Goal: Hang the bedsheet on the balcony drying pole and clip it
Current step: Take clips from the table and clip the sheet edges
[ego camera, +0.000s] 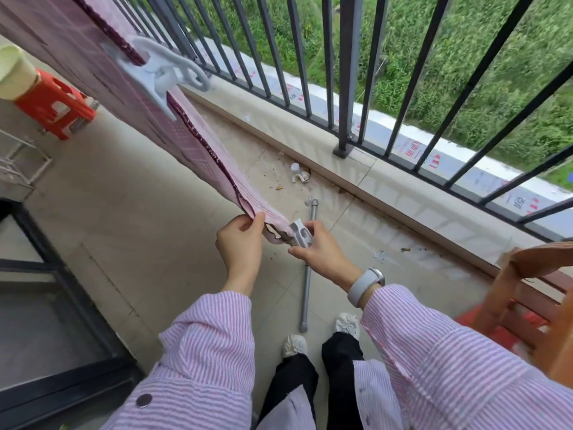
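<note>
The left hand [240,243] pinches the bedsheet [198,150] edge. Just beside it, the right hand [319,249] grips a white clip [300,233] touching that edge.

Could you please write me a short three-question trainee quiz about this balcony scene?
1. True or false: a clip already grips the sheet.
2. Which hand holds the second clip: A left, B right?
3. What lies on the floor under the hands?

Key:
1. True.
2. B; the right hand holds it at the sheet's end, and the left hand pinches the sheet's edge.
3. A grey rod.
</note>
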Action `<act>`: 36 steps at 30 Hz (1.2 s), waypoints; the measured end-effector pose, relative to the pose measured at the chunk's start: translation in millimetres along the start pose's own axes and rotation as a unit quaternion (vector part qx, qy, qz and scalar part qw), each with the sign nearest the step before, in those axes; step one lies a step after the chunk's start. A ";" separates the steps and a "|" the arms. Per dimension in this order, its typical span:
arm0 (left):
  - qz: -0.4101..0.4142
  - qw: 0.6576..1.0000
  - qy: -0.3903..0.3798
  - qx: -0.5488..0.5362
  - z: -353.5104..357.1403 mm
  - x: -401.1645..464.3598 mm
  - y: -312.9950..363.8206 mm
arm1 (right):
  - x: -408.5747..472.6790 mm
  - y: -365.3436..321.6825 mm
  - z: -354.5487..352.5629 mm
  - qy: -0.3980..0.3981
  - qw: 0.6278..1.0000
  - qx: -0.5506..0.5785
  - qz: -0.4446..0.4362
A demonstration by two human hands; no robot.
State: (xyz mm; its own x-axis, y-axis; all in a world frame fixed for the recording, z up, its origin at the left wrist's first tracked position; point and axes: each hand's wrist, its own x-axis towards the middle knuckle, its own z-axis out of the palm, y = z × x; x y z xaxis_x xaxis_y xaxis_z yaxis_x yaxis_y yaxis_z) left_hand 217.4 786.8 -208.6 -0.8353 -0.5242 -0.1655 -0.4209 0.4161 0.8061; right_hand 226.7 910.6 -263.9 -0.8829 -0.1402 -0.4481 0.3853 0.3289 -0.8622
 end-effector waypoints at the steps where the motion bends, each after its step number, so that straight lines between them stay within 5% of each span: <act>1: 0.008 1.000 0.006 0.004 -0.1 -2.1 1.0 | -1.7 -0.2 1.7 0.000 1.000 -0.013 -0.008; 8: 0.042 0.998 0.016 0.051 -4.7 -8.8 1.6 | -12.3 -9.5 0.7 -0.012 0.993 -0.070 -0.089; 13: 0.022 0.999 -0.010 0.048 -10.2 -3.2 1.3 | -15.1 -3.7 0.8 0.027 0.967 -0.225 -0.114; 23: -0.066 0.994 -0.060 -0.065 2.3 -0.3 13.1 | -19.2 -7.2 -4.1 0.059 0.953 -0.265 -0.136; 36: -0.036 0.998 -0.035 0.024 4.0 1.5 16.7 | -12.3 -5.7 -3.0 0.114 0.931 -0.313 -0.150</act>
State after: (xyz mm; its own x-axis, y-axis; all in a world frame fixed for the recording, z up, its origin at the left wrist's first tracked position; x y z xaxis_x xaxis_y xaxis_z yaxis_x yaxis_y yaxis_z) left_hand 207.6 795.9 -197.6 -0.8245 -0.5009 -0.2632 -0.4959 0.4155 0.7626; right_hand 234.5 913.3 -252.9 -0.9871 -0.1348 -0.0861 -0.0562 0.7964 -0.6021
